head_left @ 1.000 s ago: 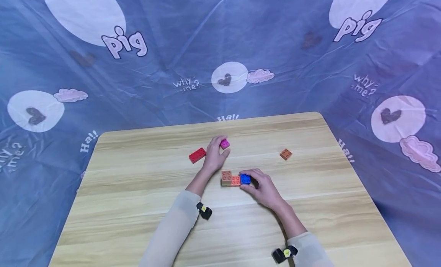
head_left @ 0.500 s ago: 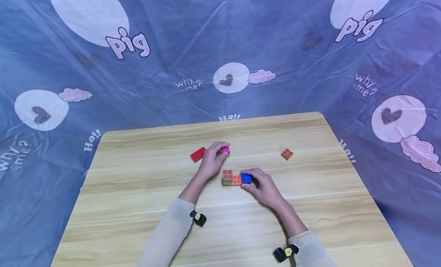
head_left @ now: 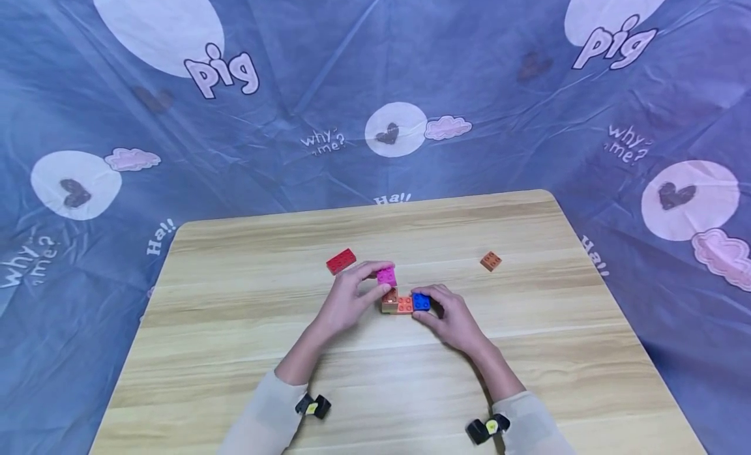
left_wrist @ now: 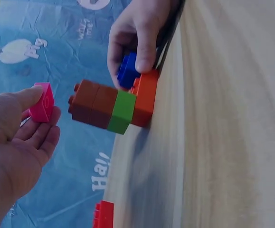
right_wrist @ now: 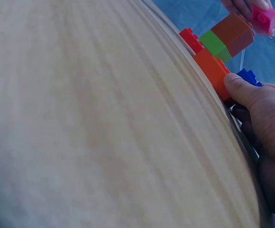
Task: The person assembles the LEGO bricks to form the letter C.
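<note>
A pink brick (left_wrist: 43, 105) is pinched between the thumb and fingers of my left hand (head_left: 345, 302), raised off the table. It is held close to the top of a stack of brown bricks (left_wrist: 92, 103), apart from their studs in the left wrist view. Beneath the brown ones is a green brick (left_wrist: 122, 112), set on one end of a long orange brick (left_wrist: 146, 97). At its other end sits a blue brick (head_left: 420, 302). My right hand (head_left: 453, 319) grips this blue end between thumb and fingers, the thumb also against the orange brick.
A red brick (head_left: 341, 261) lies on the wooden table (head_left: 246, 324) beyond my left hand. Farther right lies a loose orange-brown brick (head_left: 491, 261). A blue printed cloth (head_left: 281, 83) hangs behind and beside the table.
My left hand has picked up the pink brick and brought it back toward me, over the brown bricks. My right hand has kept its grip on the blue end.
</note>
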### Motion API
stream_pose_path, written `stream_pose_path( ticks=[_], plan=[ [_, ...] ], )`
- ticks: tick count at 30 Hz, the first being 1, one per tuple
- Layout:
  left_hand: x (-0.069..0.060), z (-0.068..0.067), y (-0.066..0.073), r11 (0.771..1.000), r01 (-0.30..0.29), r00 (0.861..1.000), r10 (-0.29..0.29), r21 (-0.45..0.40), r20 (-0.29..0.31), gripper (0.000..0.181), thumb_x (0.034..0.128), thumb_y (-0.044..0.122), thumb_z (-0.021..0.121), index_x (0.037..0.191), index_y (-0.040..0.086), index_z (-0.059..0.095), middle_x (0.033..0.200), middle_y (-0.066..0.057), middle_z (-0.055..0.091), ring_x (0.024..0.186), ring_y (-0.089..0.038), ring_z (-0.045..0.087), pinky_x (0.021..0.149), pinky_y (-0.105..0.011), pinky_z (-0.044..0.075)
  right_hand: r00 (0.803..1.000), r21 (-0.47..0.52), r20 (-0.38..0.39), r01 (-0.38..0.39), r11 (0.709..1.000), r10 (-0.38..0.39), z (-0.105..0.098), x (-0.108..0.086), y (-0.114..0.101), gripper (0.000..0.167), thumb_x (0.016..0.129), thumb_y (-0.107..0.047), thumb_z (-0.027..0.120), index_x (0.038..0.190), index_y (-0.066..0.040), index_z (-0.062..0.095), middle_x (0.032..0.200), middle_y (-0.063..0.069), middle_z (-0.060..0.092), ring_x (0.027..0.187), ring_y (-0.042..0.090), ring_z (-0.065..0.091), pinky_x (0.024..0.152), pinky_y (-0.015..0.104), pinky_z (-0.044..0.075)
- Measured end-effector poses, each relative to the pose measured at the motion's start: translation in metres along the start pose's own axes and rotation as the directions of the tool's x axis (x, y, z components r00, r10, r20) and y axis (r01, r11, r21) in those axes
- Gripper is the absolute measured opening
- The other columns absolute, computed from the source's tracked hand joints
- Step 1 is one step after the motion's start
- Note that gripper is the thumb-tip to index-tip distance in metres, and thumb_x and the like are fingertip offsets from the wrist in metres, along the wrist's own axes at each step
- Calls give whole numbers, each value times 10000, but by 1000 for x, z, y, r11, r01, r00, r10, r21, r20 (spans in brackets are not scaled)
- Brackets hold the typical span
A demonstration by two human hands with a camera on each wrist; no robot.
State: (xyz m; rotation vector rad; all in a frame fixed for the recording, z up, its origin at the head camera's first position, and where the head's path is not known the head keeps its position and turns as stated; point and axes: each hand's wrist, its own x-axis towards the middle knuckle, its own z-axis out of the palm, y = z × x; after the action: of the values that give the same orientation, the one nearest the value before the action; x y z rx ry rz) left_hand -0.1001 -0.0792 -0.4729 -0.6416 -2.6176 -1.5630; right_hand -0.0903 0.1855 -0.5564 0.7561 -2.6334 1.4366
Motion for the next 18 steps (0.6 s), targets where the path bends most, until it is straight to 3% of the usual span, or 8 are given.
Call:
stream_pose_path(
  ticks=[4, 8, 18],
  plan=[
    [-7, 4, 4, 999, -36, 998, 35, 32, 45, 414, 993, 163, 759, 1400, 142, 687, 1336, -9, 717, 1277, -180, 654, 1124, -391, 507, 1000, -4, -5, 3, 1000, -3, 0, 0, 2, 487, 881, -148, 877, 1338, -136, 707, 1233, 11, 731, 1147, 203, 675, 986, 428, 568],
    [-12, 10, 2, 997, -30, 996, 24, 65, 80, 439, 993, 191, 757, 1420, 137, 671, 1380, -16, 694, 1331, -192, 624, 1136, -363, 492, 1000, -3, -4, 1, 1000, -1, 0, -1, 3, 490, 877, -141, 879, 1336, -136, 707, 1230, 7, 731, 1145, 198, 672, 988, 425, 565],
    [-17, 13, -5, 998, -33, 995, 27, 57, 96, 436, 1004, 180, 740, 1425, 98, 663, 1403, -34, 680, 1332, -208, 626, 1130, -358, 495, 1000, -7, 7, -2, 1000, 2, -1, -2, 3, 491, 886, -163, 874, 1346, -136, 704, 1268, 16, 727, 1190, 229, 671, 1023, 466, 553]
  ],
)
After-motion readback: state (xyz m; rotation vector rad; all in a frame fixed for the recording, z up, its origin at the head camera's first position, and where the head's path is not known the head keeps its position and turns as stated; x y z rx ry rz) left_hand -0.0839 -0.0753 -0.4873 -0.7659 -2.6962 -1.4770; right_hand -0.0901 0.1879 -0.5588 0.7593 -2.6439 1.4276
